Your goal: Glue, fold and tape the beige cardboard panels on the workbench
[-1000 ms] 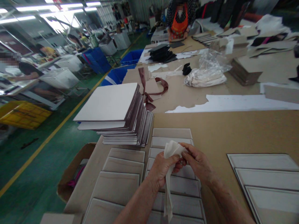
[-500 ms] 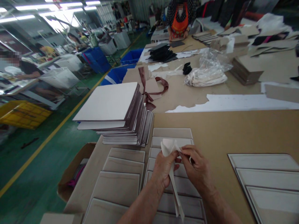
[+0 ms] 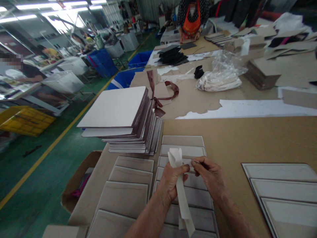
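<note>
Long pale strips hang from my left hand, whose fingers and thumb are wrapped round them; their folded upper end sticks up above the thumb. Just to the right, my right hand is closed in a pinch near the left thumb, on something thin and pale that is too small to name. Beneath both hands lies a column of overlapping light panels with dark edges. Another column of beige panels lies to the left.
A tall stack of white boards stands at the left table edge. More panels lie at the right. Farther back are a brown ribbon, a clear plastic bag and a cardboard stack. Across the table stands a person in an orange apron.
My right hand has moved slightly right, away from the strips. The strips' upper end has shifted left and narrowed, and their hanging part has turned to show more width.
</note>
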`<state>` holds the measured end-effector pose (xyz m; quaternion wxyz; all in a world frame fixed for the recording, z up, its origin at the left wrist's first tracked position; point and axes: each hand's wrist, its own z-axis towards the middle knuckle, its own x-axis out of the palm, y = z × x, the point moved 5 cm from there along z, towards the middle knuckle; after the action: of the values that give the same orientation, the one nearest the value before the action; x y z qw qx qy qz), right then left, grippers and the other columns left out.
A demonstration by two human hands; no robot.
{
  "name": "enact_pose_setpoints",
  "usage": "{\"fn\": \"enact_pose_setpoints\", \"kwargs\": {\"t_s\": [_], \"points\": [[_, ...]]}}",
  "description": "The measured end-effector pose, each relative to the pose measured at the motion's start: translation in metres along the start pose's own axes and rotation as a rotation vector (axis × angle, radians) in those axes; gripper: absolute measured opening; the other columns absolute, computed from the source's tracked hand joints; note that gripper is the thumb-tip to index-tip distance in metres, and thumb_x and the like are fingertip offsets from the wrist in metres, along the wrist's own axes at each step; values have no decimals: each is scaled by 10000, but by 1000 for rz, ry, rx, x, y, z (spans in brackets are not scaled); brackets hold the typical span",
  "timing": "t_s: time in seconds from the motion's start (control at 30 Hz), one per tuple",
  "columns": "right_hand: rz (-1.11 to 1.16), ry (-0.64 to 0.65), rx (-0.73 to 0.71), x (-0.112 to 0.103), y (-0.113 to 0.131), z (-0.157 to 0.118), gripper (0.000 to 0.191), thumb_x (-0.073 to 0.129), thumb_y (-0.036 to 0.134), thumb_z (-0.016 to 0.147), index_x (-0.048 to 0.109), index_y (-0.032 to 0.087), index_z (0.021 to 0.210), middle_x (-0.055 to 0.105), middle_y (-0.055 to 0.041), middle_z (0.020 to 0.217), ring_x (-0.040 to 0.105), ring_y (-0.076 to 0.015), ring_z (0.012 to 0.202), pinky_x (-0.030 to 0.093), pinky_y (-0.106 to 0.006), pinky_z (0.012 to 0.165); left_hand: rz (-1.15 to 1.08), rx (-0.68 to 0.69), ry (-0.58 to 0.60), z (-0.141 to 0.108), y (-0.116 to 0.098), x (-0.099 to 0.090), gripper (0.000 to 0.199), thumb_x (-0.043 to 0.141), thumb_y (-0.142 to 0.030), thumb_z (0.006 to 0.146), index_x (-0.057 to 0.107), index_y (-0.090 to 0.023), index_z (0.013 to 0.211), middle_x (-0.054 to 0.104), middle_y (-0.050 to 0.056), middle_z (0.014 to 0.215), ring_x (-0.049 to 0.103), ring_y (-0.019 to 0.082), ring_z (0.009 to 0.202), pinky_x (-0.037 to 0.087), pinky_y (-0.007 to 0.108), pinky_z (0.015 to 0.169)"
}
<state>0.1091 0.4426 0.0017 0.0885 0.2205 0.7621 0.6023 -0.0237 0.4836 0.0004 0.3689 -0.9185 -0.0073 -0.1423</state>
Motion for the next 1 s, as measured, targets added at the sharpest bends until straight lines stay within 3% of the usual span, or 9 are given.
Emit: {"fn": "enact_pose_setpoints", "kwargs": {"t_s": [0.1, 0.17, 0.27, 0.4, 0.57, 0.77, 0.87, 1.0], "points": [[85, -115, 32, -8, -4, -1, 261, 756, 441, 707, 672, 194, 721, 541, 34, 567, 461, -107, 536, 378, -223, 486, -11, -64, -25, -1, -1, -7, 509, 845, -149, 498, 610, -178, 949, 632, -40, 738, 571, 80, 569, 474, 186, 522], [110, -211, 36, -15, -5, 0, 263, 778, 434, 688, 671, 198, 735, 547, 39, 573, 454, -100, 529, 356, -212, 470, 22, -114, 26, -3, -1, -9, 544, 826, -129, 481, 613, -169, 980, 639, -32, 724, 562, 86, 534, 470, 198, 494], [142, -314, 9, -28, 1, 6, 280, 798, 433, 664, 666, 200, 748, 574, 36, 606, 479, -101, 545, 374, -210, 485, 84, -123, 94, -5, -5, -14, 382, 796, -161, 503, 646, -125, 853, 616, -14, 626, 542, 91, 496, 446, 194, 448], [138, -389, 54, -49, 12, 14, 345, 825, 468, 607, 665, 192, 738, 611, 18, 630, 504, -108, 543, 401, -214, 481, 105, -71, 37, -2, -14, -31, 303, 806, -187, 533, 656, -129, 790, 622, -7, 638, 566, 95, 546, 401, 163, 418], [-32, -302, 91, -67, 10, 24, 369, 780, 519, 655, 688, 180, 766, 576, 23, 556, 459, -96, 494, 340, -199, 438, 44, 38, 20, 7, -29, -40, 329, 842, -252, 543, 648, -135, 781, 578, -39, 611, 478, 44, 460, 308, 153, 395], [-104, -280, 0, -57, 25, 18, 377, 755, 547, 640, 683, 186, 719, 578, 12, 562, 486, -112, 498, 377, -219, 450, -67, 185, -23, 15, -33, -37, 429, 863, -318, 517, 478, -178, 643, 357, -126, 461, 226, -2, 372, 145, 158, 375], [-127, -259, -36, -46, 40, 14, 357, 759, 532, 617, 655, 191, 645, 572, 9, 543, 483, -112, 486, 388, -223, 448, -100, 233, -49, 12, -36, -35, 422, 850, -350, 562, 505, -193, 747, 385, -124, 484, 266, 13, 380, 159, 160, 378], [-184, -146, -61, -39, 47, 9, 331, 752, 501, 657, 635, 194, 610, 552, 8, 521, 475, -114, 481, 392, -229, 451, -87, 280, 5, 1, -48, -30, 421, 773, -503, 686, 616, -184, 911, 364, -116, 476, 258, 28, 373, 167, 178, 384]]}}
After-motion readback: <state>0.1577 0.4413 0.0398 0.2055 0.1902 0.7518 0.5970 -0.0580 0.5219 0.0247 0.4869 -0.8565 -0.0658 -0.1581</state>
